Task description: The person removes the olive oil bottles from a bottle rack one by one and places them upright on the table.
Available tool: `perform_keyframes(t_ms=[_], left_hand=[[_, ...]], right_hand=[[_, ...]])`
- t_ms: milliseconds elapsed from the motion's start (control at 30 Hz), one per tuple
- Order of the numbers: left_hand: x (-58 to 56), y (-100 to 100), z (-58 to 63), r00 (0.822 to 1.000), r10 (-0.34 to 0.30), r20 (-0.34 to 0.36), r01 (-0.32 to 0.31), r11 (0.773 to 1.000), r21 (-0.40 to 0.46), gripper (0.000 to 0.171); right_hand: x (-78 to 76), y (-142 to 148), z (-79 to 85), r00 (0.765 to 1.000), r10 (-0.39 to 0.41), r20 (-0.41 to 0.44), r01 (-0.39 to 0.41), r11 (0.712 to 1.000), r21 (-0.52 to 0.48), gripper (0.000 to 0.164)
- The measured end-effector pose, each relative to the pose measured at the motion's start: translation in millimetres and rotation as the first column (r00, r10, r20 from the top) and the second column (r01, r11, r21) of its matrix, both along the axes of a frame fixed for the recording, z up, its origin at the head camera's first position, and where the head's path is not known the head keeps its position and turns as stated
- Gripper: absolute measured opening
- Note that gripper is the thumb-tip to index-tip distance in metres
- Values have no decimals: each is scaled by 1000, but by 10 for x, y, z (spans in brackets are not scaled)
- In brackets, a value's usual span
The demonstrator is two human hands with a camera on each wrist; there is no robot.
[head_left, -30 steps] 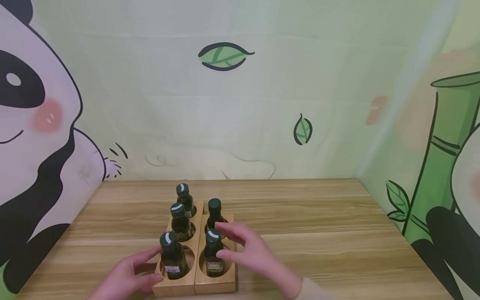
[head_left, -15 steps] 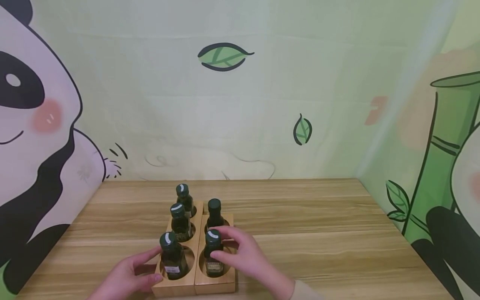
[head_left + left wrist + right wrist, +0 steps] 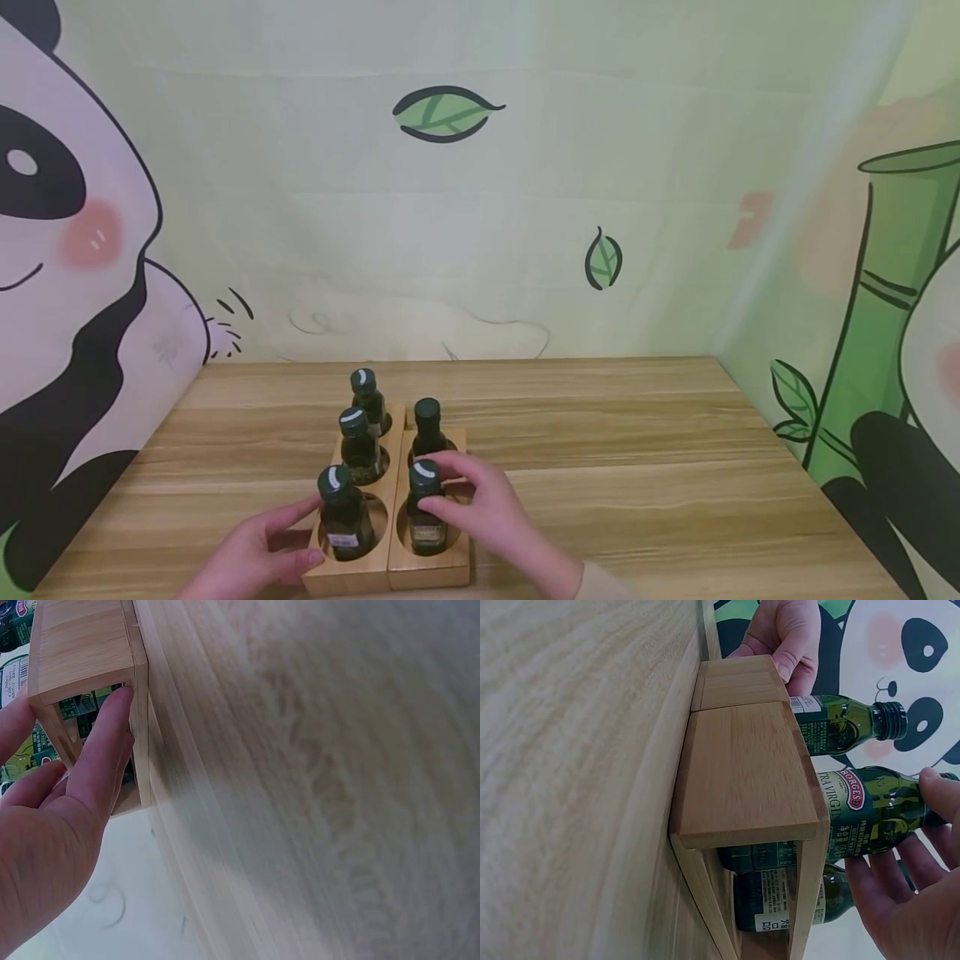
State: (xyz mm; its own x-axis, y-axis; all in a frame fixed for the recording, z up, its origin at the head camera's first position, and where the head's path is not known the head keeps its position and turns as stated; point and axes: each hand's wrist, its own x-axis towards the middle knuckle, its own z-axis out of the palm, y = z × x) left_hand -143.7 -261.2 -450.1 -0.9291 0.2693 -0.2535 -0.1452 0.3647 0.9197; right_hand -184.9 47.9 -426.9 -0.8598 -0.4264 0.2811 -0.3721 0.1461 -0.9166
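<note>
While our right hand (image 3: 491, 504) pinches the upper part of a dark green glass bottle w/ a dark screw cap & a red-badged label (image 3: 428, 533), our left hand (image 3: 251, 546) rests vs. the left side of a light wooden open-sided left rack (image 3: 347, 577).

R fingers (image 3: 889, 877): narrow, thumb on one side of the bottle, rest on the other. L fingers (image 3: 105, 742): wide apart, thumb at the near left corner, index higher up by the rim.

Our held bottle stands approx. upright in the near round hole of a matching light wooden right rack (image 3: 429, 577); we can't tell if its base touches the rack floor. Just behind it, same rack, we see another dark green capped bottle (image 3: 428, 427), partly hidden by the R hand.

L rack carries 3 similar bottles, i.e. a near one w/ a white sticker (image 3: 345, 521), a middle one (image 3: 361, 454) & a far one (image 3: 368, 408). Both racks touch side by side on a wood-grain desk (image 3: 637, 467), near edge, left of ctr. Beyond it, a pale green panda-print backdrop (image 3: 300, 167).
</note>
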Motion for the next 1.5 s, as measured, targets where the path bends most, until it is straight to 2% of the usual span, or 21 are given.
perform_keyframes(t_ms=[200, 333, 667, 867, 1233, 1333, 1500], left_hand=[[7, 13, 7, 1000, 14, 9, -14, 1000, -1, 82], [9, 5, -2, 1000, 1, -9, -1, 1000, -3, 81], [9, 2, -6, 1000, 8, 13, -8, 1000, 4, 82], [4, -10, -30, 1000, 11, 25, -12, 1000, 23, 82], [0, -14, -37, 1000, 17, 21, -17, 1000, -2, 83], [0, -16, -44, 1000, 15, 12, -15, 1000, -2, 83], [-6, 5, -41, 998, 46, 45, -45, 999, -5, 84]], right_hand=[[-7, 1, -8, 1000, -1, -13, 1, 1000, -18, 37], [-11, 3, -7, 1000, 6, -11, -7, 1000, -29, 38], [6, 17, 26, 1000, 3, -5, -3, 999, -40, 37], [11, 83, 135, 1000, -29, 3, 29, 997, -69, 41], [-57, 345, 396, 993, -116, -11, 114, 989, -99, 41], [-79, 431, 431, 991, -131, -15, 129, 987, -98, 39], [-134, 565, 411, 987, -159, -20, 157, 984, -87, 39]])
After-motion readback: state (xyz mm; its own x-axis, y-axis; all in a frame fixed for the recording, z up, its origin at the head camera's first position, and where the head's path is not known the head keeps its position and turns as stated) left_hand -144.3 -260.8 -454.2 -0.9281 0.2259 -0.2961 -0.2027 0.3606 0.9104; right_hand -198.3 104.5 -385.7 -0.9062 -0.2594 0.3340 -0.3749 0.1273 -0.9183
